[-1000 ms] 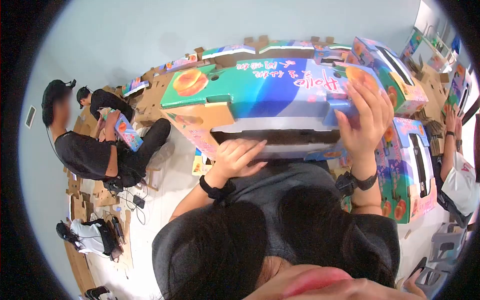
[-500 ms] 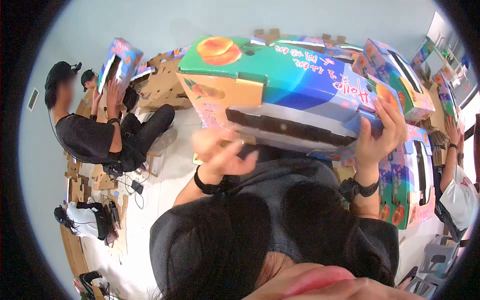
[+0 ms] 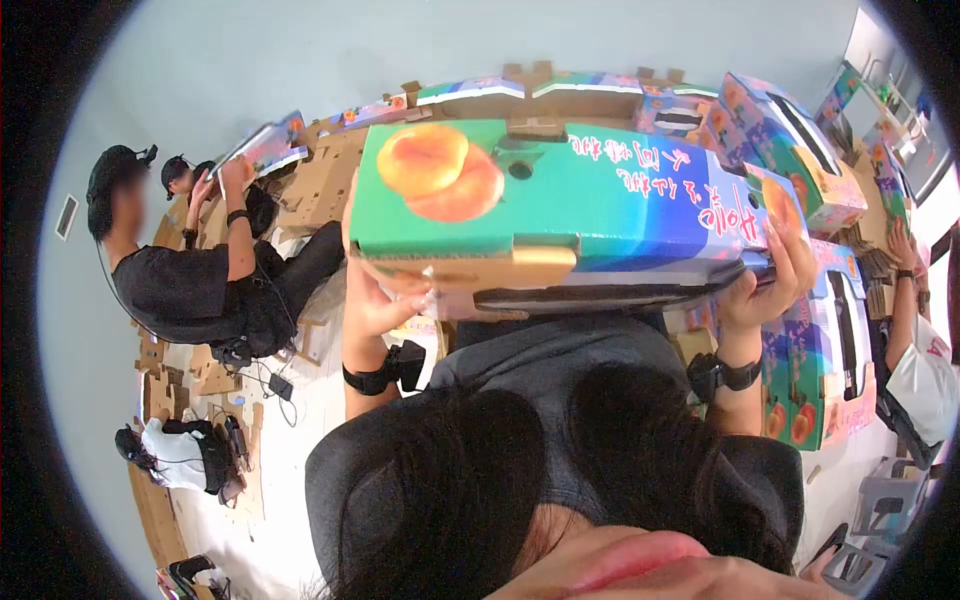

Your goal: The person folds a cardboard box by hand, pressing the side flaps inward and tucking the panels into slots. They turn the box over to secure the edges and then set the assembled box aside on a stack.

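Note:
A green-and-blue cardboard fruit box (image 3: 620, 205) printed with peaches is held level in front of my chest, its printed top facing up. My left hand (image 3: 378, 300) grips the box's left end, with the thumb along the lower front edge and the other fingers partly hidden behind the box. At the right end, my right hand (image 3: 770, 275) holds the corner, fingers over the top edge and thumb at the front. A dark handle strip or slot shows along the front side. Both wrists wear black bands.
Finished-looking peach boxes (image 3: 815, 345) stand stacked at my right, with another box (image 3: 795, 150) above them. Flat brown cardboard (image 3: 325, 180) lies at the back left. A seated person (image 3: 175, 270) handles a box at left; another person's arm (image 3: 903, 290) is at far right. Grey stools (image 3: 880, 510) sit lower right.
The box has tilted so its top faces me more and its front side shows less. My left hand has moved from in front of the box to grip its left end.

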A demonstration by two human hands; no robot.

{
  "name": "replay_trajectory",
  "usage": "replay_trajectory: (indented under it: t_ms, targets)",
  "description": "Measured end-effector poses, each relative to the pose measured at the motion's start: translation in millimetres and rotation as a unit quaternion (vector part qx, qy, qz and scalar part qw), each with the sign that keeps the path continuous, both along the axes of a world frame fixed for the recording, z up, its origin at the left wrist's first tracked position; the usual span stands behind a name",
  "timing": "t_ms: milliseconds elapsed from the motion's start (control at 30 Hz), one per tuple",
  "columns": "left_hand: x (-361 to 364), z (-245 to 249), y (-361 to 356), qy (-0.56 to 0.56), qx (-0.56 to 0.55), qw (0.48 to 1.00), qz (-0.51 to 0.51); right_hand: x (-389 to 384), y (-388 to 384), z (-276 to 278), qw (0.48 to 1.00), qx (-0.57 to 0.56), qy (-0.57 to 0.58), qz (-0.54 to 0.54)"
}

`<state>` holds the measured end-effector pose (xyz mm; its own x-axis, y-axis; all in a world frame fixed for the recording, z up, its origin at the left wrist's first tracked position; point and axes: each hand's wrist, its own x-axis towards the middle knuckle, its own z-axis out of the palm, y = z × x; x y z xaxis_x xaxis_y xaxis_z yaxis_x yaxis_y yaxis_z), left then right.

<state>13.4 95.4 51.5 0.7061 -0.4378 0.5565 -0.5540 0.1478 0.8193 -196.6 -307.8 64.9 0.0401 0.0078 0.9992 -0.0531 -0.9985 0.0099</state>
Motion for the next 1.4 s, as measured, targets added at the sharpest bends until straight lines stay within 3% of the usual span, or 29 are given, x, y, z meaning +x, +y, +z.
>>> replay_trajectory:
  t_ms: [100,267,300,400,533,600,700,867,933,1000,1133,1167,1233,1333,1400]
  targets:
    - [-14,12,1,0.088,0.019,0.992,-0.084,1,0,6,0.999,-0.006,-0.018,-0.027]
    - [-11,1,-15,0.07,-0.04,0.996,-0.032,-6,14,1,0.994,0.021,-0.013,-0.102]
    - [-14,5,-20,0.083,-0.054,0.995,-0.024,-9,15,3,1.0,0.022,-0.002,-0.009]
    - [-21,17,-33,0.084,-0.085,0.993,-0.008,-27,18,7,0.949,0.043,0.25,0.189]
    - [-28,20,-41,0.096,-0.097,0.99,0.032,-8,54,25,0.858,0.151,0.352,0.342]
    - [-29,22,-41,0.09,-0.102,0.99,0.031,-2,60,14,0.827,0.226,0.357,0.37]
    - [-34,18,-37,0.077,-0.116,0.99,0.02,1,65,6,0.738,0.389,0.317,0.452]
    - [-34,4,-22,0.038,-0.082,0.996,-0.007,7,57,2,0.665,0.425,0.254,0.558]
    - [-31,10,-28,0.231,-0.161,0.957,-0.074,13,59,3,0.663,0.438,0.217,0.567]
    - [-38,17,-31,0.064,-0.009,0.995,-0.081,15,59,9,0.632,0.47,0.199,0.583]
    - [-13,4,-47,-0.118,0.034,0.988,0.089,9,65,8,0.575,0.54,0.137,0.599]
    - [-6,-5,-50,-0.16,0.038,0.978,0.128,11,59,-4,0.571,0.55,0.133,0.594]
    - [0,-12,-59,-0.431,-0.024,0.881,0.194,9,57,-12,0.552,0.585,0.122,0.582]
    - [-1,-12,-73,-0.482,-0.091,0.83,0.263,14,42,-32,0.594,0.55,0.184,0.557]
    - [0,-13,-66,-0.481,-0.056,0.837,0.257,18,35,-34,0.6,0.523,0.163,0.584]
